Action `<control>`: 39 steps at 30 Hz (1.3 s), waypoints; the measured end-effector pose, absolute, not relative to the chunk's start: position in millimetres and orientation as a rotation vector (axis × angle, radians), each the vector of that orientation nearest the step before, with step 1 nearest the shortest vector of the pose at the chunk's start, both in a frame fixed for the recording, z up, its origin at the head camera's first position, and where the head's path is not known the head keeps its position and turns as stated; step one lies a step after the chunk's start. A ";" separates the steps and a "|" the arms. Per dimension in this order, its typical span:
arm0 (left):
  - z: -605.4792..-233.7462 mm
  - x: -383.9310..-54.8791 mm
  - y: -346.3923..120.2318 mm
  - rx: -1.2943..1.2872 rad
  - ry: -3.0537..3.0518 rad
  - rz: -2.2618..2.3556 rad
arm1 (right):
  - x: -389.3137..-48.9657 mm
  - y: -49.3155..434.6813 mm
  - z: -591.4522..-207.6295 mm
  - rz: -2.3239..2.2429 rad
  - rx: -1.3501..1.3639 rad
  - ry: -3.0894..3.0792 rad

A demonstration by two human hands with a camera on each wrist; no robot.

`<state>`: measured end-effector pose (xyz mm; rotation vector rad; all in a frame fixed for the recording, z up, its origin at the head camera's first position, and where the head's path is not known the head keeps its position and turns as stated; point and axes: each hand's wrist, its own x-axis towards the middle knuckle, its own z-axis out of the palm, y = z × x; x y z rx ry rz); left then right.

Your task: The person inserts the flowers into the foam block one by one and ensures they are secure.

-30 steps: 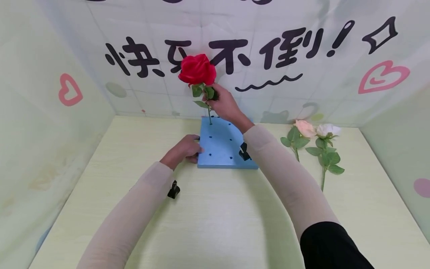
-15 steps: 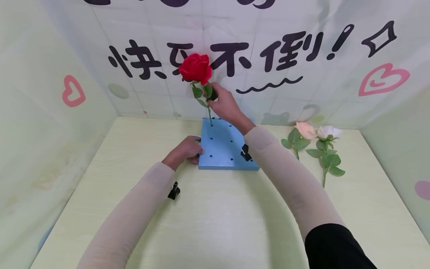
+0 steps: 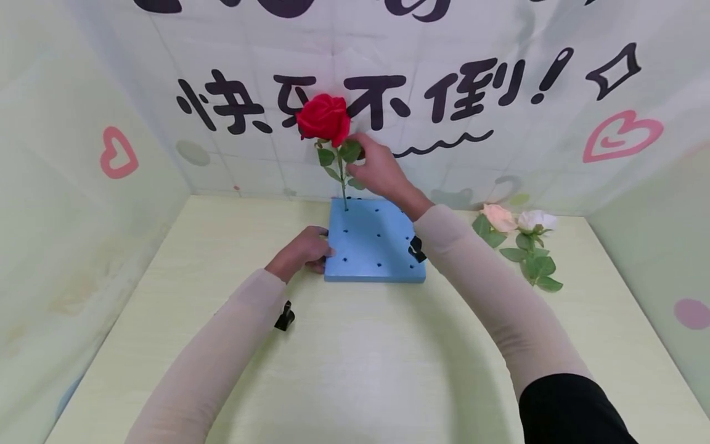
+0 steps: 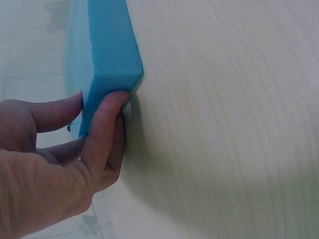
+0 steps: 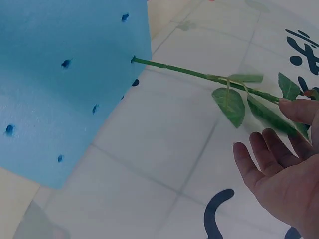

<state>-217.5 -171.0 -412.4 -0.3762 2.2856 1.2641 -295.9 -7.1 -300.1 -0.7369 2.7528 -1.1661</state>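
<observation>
Red rose (image 3: 324,118), one, upright with its bloom leaning slightly left; foot of the stem (image 3: 344,194) in the far left hole of the blue board. Blue board (image 3: 363,246), one, lying on the worktop (image 3: 355,370) toward its far side, top face pierced with rows of dark holes. Left grip (image 3: 305,246), mine, pinching the board at its left edge, my thumb on the top face and my fingers against the side. Right grip (image 3: 383,172), mine, loosened, fingers relaxed and spread, just right of the stem among the leaves (image 3: 350,150) below the bloom; whether my thumb touches the stem I cannot tell. Peach rose (image 3: 499,217), one, lying at the far right of the worktop, lower stem hidden behind my right sleeve (image 3: 482,290). White rose (image 3: 538,221), one, lying just right of the peach one, leaves toward the near side. Backdrop (image 3: 310,49), one, pale cloth across the far side, printed with large dark lettering and a pink heart (image 3: 623,136) at right
</observation>
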 end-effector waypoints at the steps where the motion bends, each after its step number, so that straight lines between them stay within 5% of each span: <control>1: -413.1 -217.5 -170.9 -0.374 2.287 1.260 | -295.5 -4.6 -299.8 -1.175 -0.742 2.749; 16: -418.9 -216.5 -172.9 -0.362 2.295 1.242 | -302.4 67.8 -286.5 -1.223 -0.535 2.760; 39: -416.7 -223.4 -172.4 -0.366 2.281 1.225 | -310.6 201.9 -308.2 -1.591 0.185 2.509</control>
